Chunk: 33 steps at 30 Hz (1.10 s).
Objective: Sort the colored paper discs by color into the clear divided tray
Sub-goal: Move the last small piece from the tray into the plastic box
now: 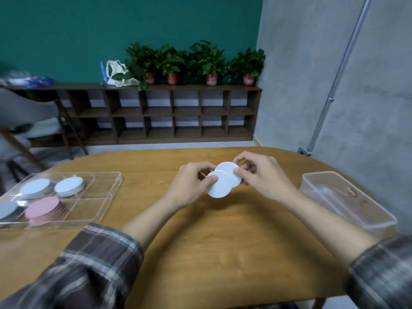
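Currently left hand and right hand each pinch a white disc, overlapping. Discs may stick together. Tray sits at left edge.

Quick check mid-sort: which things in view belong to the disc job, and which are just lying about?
Job:
- two white discs, held in left hand and right hand
- divided tray
- pink stack and pale stacks in the tray

Lying about:
- empty clear tub on the right
- potted plants on the shelf
- cloth bag
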Motion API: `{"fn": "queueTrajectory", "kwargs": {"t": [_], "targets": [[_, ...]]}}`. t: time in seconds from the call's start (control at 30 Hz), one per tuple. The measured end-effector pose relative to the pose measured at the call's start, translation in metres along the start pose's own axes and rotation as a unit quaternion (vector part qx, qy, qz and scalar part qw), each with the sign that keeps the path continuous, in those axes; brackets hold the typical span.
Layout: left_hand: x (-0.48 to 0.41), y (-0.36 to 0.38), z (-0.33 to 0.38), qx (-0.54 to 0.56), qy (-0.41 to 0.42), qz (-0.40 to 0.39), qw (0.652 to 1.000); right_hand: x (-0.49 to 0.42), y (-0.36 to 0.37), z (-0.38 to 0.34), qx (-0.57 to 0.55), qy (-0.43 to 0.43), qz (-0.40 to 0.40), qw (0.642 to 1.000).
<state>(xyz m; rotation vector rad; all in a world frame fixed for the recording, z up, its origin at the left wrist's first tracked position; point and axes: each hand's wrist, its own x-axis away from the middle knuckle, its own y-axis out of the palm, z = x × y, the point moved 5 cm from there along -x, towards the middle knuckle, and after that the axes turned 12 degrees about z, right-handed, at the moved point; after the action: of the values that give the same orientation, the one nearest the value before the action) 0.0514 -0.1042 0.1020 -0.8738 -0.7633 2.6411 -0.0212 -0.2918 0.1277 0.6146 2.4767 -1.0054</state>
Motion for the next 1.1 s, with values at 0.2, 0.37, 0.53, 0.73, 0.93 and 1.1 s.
{"fn": "queueTrajectory", "kwargs": {"t": [0.2,0.37,0.53,0.73,0.93,1.1], "targets": [[0.026,-0.109,-0.081,-0.044,-0.084,0.088,0.992,-0.013,0.099,-0.050,-0.037,0.025,-0.027,0.999],[0.051,-0.192,-0.152,-0.027,-0.162,0.167,0.972,-0.024,0.180,-0.089,-0.068,0.050,-0.069,0.994],[0.072,-0.259,-0.204,-0.038,-0.210,0.230,0.950,-0.036,0.256,-0.119,-0.098,0.065,-0.098,0.988],[0.080,-0.333,-0.262,-0.056,-0.257,0.297,0.918,-0.055,0.338,-0.154,-0.078,0.053,-0.121,0.988],[0.071,-0.369,-0.323,-0.089,-0.285,0.312,0.902,-0.072,0.412,-0.168,-0.081,0.094,-0.147,0.981],[0.058,-0.378,-0.361,-0.116,-0.300,0.293,0.900,-0.083,0.455,-0.169,-0.076,0.131,-0.147,0.978]]}}
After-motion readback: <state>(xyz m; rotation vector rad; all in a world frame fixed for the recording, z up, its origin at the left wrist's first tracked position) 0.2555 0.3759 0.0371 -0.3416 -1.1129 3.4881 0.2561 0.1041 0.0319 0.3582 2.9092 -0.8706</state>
